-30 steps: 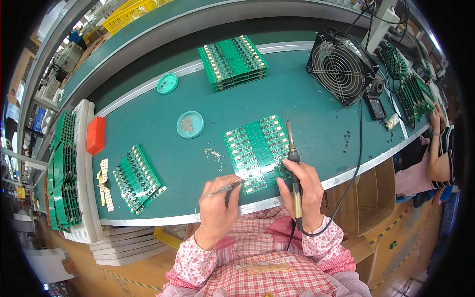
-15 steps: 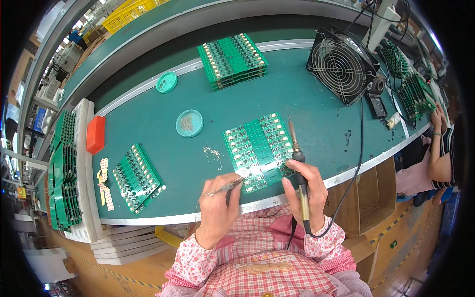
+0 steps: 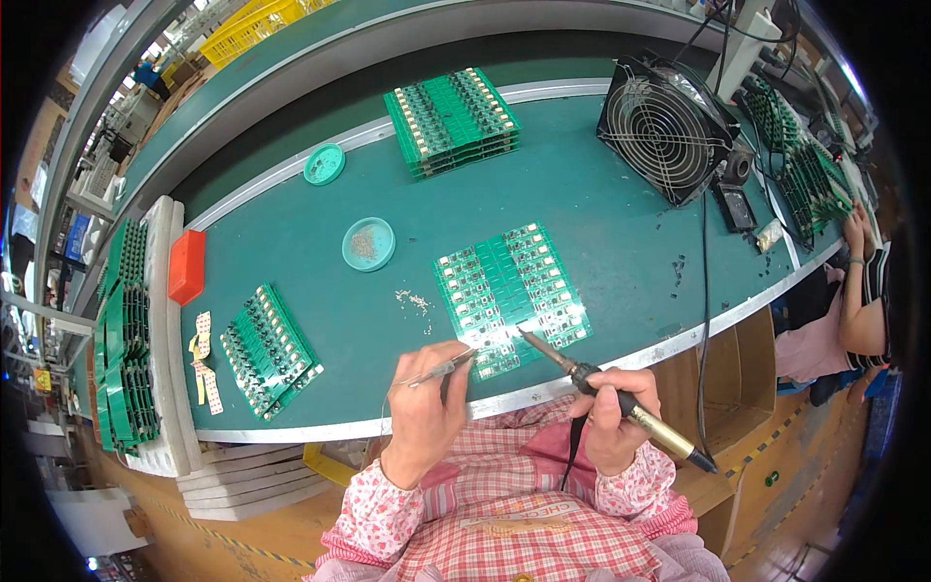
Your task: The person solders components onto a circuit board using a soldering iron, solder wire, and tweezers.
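A green circuit board panel [image 3: 499, 281] with rows of small parts lies flat near the front edge of the table. My right hand [image 3: 621, 427] is closed around a soldering iron [image 3: 580, 373], whose tip points left and down onto the lower middle of the board, at or just above it. At the board's lower left corner, my left hand [image 3: 422, 412] pinches a slim silver tool [image 3: 434, 372], perhaps tweezers. A thin wire hangs beside that hand. The tool's point is lost in the glare on the board.
Stacked circuit boards [image 3: 454, 121] stand at the back, more boards [image 3: 267, 349] at left. A teal dish [image 3: 369, 244] of tiny parts, loose pieces [image 3: 412, 299], another dish [image 3: 325, 164], a red box [image 3: 187, 267], and a black fan [image 3: 664, 131] surround the work. A co-worker's hand [image 3: 858, 233] is far right.
My right hand has turned the soldering iron from pointing away, beside the board, to pointing left with its tip over the board. My left hand has barely moved.
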The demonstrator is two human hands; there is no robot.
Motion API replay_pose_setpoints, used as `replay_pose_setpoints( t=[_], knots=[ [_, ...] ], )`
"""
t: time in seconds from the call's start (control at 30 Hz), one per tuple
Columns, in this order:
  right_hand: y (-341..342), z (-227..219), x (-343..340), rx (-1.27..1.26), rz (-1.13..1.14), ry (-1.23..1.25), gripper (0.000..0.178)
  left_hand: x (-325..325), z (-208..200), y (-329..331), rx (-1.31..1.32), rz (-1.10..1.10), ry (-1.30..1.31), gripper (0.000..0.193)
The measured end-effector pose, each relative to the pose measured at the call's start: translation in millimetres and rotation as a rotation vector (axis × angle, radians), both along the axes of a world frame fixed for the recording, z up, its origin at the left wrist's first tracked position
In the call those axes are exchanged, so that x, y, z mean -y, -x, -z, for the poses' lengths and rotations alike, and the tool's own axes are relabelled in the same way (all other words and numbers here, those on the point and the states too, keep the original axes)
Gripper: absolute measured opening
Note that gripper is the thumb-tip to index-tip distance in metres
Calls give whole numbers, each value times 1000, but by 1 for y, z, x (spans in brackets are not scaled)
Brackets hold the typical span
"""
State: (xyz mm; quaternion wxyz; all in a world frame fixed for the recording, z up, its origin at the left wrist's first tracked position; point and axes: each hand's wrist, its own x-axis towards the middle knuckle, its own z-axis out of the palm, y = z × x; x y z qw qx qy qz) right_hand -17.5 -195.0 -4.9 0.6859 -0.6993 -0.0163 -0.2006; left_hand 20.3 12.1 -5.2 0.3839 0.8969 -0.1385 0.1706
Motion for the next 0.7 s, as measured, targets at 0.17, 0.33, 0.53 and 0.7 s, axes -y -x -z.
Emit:
replay_pose_setpoints(
  t=[0.17,0.33,0.53,0.7],
  knots=[
    [-5,3,0,147,-68,16,17,-1,0,0,-4,-1,-13,19],
    [-9,0,-2,200,-150,61,14,0,-1,0,-7,-2,-8,19],
    [-11,2,-2,224,-173,72,13,0,-1,0,-10,2,1,19],
    [-10,4,-3,210,-174,74,13,0,0,0,-22,-6,8,19]
  ],
)
